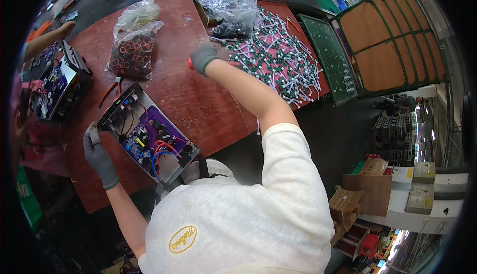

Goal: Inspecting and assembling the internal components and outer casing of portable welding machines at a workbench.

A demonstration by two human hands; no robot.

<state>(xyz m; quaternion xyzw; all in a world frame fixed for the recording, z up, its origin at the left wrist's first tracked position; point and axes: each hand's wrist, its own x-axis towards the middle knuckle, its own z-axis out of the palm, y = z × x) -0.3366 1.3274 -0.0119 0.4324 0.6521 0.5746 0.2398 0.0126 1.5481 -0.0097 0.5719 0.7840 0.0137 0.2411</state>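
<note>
My left hand [97,155], in a grey glove, is at the left edge of an open metal case [185,136], its fingers closed at the far corner. Inside the case lie a purple circuit board [145,137] and red and blue wires [160,155]. My right arm reaches forward over the red table. A grey glove also covers my right hand [204,59], which is closed round a tool with a red end [191,64]; the rest of that tool is hidden. Orange-handled pliers [110,91] lie just beyond the case.
A clear bag of dark parts with orange rings [133,50] stands on the red table [174,30]. Many white cables with small green boards [278,55] are spread at the right, near another plastic bag [231,8]. At the left, another person's arm [47,43] is near a second open case [64,82].
</note>
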